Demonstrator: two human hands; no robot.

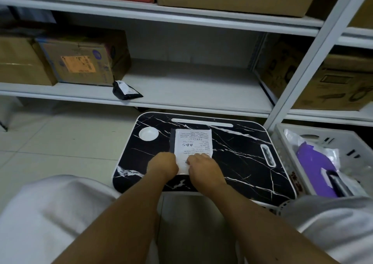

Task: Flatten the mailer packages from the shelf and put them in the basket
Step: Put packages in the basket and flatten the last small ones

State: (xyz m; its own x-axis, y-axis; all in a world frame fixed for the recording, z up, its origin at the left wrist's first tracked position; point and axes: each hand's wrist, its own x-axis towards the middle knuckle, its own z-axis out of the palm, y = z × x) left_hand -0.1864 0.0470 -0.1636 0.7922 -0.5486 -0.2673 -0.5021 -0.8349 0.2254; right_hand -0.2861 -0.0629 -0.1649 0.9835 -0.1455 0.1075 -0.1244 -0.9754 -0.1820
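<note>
Dim, soft light; bowed wide-angle edges

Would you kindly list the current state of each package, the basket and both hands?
white mailer: flat on the lap table, near edge under both hands
black mailer: crumpled, on the shelf
basket: already holding mailers, purple one on top
left hand: pressing the white mailer
right hand: pressing the white mailer

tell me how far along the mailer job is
Done: mailers, one purple, already lie in the white basket. In hand: left hand and right hand press a white mailer on the lap desk. Left: a black mailer on the shelf.
</note>
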